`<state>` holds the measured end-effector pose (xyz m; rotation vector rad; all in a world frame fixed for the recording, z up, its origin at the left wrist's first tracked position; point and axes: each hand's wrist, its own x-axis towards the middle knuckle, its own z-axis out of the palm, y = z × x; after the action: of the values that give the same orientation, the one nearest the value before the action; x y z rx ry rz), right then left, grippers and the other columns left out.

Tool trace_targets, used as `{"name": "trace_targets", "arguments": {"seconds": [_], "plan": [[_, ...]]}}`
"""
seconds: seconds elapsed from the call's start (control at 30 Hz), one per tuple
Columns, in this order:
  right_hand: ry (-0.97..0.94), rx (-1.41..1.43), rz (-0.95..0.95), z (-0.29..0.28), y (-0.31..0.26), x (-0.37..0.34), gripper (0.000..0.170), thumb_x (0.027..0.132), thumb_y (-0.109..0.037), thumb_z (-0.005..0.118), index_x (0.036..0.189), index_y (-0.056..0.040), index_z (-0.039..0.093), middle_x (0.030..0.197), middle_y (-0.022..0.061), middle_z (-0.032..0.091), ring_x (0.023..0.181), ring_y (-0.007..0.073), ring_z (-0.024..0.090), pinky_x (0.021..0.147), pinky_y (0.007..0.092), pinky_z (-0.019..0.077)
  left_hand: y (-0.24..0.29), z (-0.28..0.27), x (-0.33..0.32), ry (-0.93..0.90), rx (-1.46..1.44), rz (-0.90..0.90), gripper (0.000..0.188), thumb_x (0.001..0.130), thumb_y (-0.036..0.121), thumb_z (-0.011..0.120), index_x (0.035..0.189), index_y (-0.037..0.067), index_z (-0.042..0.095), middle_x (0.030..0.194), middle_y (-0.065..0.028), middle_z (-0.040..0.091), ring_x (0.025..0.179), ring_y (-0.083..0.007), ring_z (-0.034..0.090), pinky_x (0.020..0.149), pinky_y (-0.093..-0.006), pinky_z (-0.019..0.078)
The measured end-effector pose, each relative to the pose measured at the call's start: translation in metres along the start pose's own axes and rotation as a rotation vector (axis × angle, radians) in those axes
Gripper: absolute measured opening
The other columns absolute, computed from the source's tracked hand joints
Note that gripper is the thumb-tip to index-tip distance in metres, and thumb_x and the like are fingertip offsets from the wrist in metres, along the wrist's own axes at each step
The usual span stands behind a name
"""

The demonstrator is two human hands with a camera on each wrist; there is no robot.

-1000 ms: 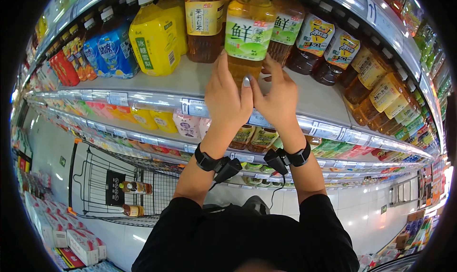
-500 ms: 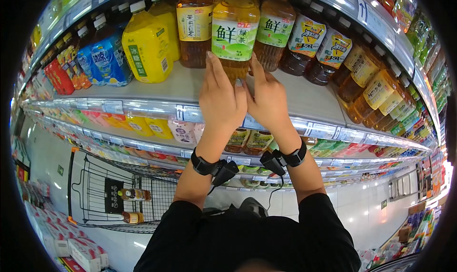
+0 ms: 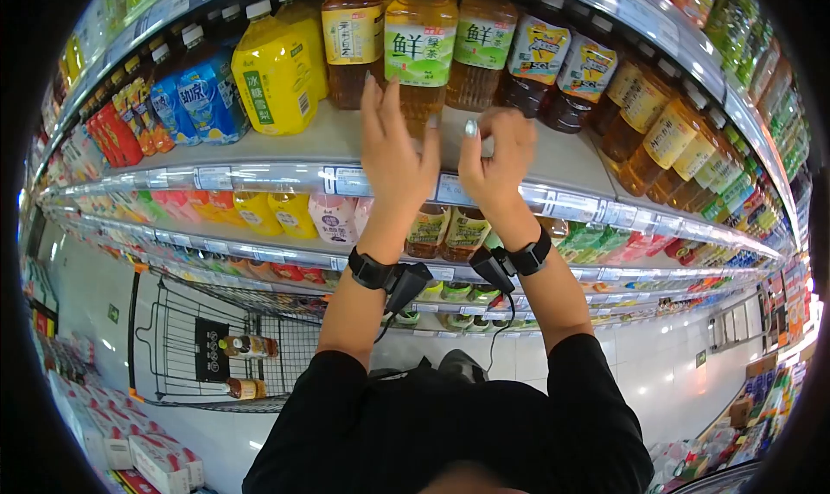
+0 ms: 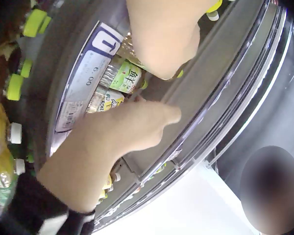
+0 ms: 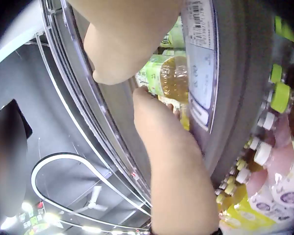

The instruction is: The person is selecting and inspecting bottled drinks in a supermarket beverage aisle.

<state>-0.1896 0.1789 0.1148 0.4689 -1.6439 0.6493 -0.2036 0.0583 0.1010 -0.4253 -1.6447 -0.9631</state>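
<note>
A clear plastic bottle of amber tea with a green cap and white-and-green label [image 3: 421,49] stood upright on a grey shelf [image 3: 566,152], between a brown tea bottle with a pale yellow label [image 3: 353,40] and a similar green-labelled tea bottle [image 3: 482,43]. The left hand [image 3: 398,152] reached up before its base, fingers extended and thumb apart from them; whether the fingertips touched the plastic could not be told. Just beside, the right hand [image 3: 500,159] hung over the shelf's edge, fingers loosely bent around nothing, thumb raised. Below, a black wire shopping cart [image 3: 298,343] held two labelled plastic bottles [image 3: 251,347] lying on their sides.
</note>
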Motion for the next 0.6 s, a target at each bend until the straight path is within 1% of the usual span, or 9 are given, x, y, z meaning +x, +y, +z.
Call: {"name": "trace_targets", "arguments": {"seconds": [0.03, 0.1, 0.13, 0.2, 0.27, 0.33, 0.37, 0.53, 0.6], "plan": [[-0.034, 0.052, 0.109, -0.008, -0.007, -0.005, 0.016, 0.077, -0.012, 0.057, 0.07, -0.0021, 0.047, 0.059, 0.0113, 0.047, 0.054, 0.0295, 0.045, 0.057, 0.0384, 0.0355, 0.0, -0.001, 0.0, 0.063, -0.076, 0.034, 0.043, 0.08, 0.014, 0.056, 0.12, 0.001, 0.047, 0.116, -0.0228, 0.05, 0.108, -0.0387, 0.048, 0.092, -0.043, 0.0383], [-0.053, 0.251, 0.368, -0.021, -0.018, -0.016, 0.026, 0.079, -0.011, 0.054, 0.06, 0.0003, 0.041, 0.055, 0.0131, 0.039, 0.049, 0.027, 0.039, 0.046, 0.0346, 0.0293, 0.0, -0.016, -0.01, 0.036, -0.123, 0.015, 0.03, 0.075, 0.013, 0.058, 0.102, 0.001, 0.053, 0.102, -0.0186, 0.05, 0.099, -0.0333, 0.049, 0.085, -0.0397, 0.0384], [-0.077, 0.321, 0.406, -0.027, -0.022, -0.02, 0.027, 0.081, -0.012, 0.053, 0.06, 0.0007, 0.04, 0.055, 0.0131, 0.038, 0.049, 0.0266, 0.038, 0.046, 0.0347, 0.0293, 0.004, -0.024, -0.014, 0.023, -0.146, 0.008, 0.024, 0.072, 0.013, 0.059, 0.093, 0.001, 0.056, 0.095, -0.0164, 0.049, 0.094, -0.0307, 0.049, 0.082, -0.038, 0.0385], [-0.138, 0.462, 0.497, -0.04, -0.035, -0.034, 0.029, 0.083, -0.012, 0.05, 0.06, 0.0015, 0.039, 0.055, 0.0131, 0.037, 0.049, 0.0258, 0.036, 0.047, 0.0349, 0.0294, 0.033, -0.034, -0.022, -0.019, -0.479, -0.106, 0.015, 0.071, 0.011, 0.058, 0.081, 0.001, 0.051, 0.087, -0.0127, 0.045, 0.084, -0.026, 0.045, 0.076, -0.035, 0.0366], [-0.16, 0.456, 0.486, -0.056, -0.061, -0.035, 0.033, 0.086, -0.016, 0.048, 0.059, 0.0012, 0.038, 0.054, 0.0127, 0.036, 0.049, 0.0245, 0.035, 0.047, 0.0349, 0.0294, 0.066, -0.036, -0.033, -0.058, -0.735, -0.245, 0.014, 0.072, 0.011, 0.056, 0.071, 0.001, 0.046, 0.082, -0.0096, 0.041, 0.076, -0.0215, 0.041, 0.069, -0.0314, 0.0336], [-0.172, 0.384, 0.42, -0.072, -0.079, -0.034, 0.034, 0.087, -0.017, 0.048, 0.059, 0.0011, 0.039, 0.053, 0.0126, 0.037, 0.049, 0.0243, 0.035, 0.047, 0.0347, 0.0294, 0.08, -0.044, -0.04, -0.222, -0.772, -0.248, 0.021, 0.074, 0.017, 0.056, 0.067, 0.0, 0.046, 0.077, -0.0089, 0.04, 0.072, -0.0196, 0.039, 0.064, -0.0311, 0.031], [-0.19, 0.364, 0.511, -0.081, -0.085, -0.036, 0.034, 0.087, -0.018, 0.047, 0.059, 0.0006, 0.042, 0.053, 0.0129, 0.04, 0.049, 0.0258, 0.038, 0.048, 0.0357, 0.0306, 0.085, -0.046, -0.044, -0.229, -0.825, -0.274, 0.024, 0.076, 0.019, 0.055, 0.066, 0.0, 0.046, 0.076, -0.0087, 0.04, 0.071, -0.0192, 0.038, 0.064, -0.031, 0.0304], [-0.16, 0.216, 0.404, -0.12, -0.12, -0.03, 0.032, 0.087, -0.017, 0.046, 0.059, -0.0018, 0.048, 0.054, 0.0127, 0.044, 0.052, 0.0288, 0.042, 0.051, 0.0386, 0.0329, 0.126, -0.068, -0.054, -0.266, -0.961, -0.309, 0.032, 0.082, 0.023, 0.053, 0.063, -0.001, 0.044, 0.069, -0.0075, 0.038, 0.068, -0.0181, 0.036, 0.062, -0.0303, 0.029], [-0.151, 0.147, 0.341, -0.137, -0.13, -0.031, 0.031, 0.086, -0.018, 0.046, 0.059, -0.0024, 0.048, 0.055, 0.0126, 0.044, 0.053, 0.0286, 0.041, 0.052, 0.0385, 0.0329, 0.142, -0.08, -0.055, -0.253, -0.958, -0.259, 0.031, 0.083, 0.022, 0.051, 0.063, -0.001, 0.048, 0.067, -0.0074, 0.041, 0.065, -0.0178, 0.038, 0.059, -0.03, 0.03]]}}
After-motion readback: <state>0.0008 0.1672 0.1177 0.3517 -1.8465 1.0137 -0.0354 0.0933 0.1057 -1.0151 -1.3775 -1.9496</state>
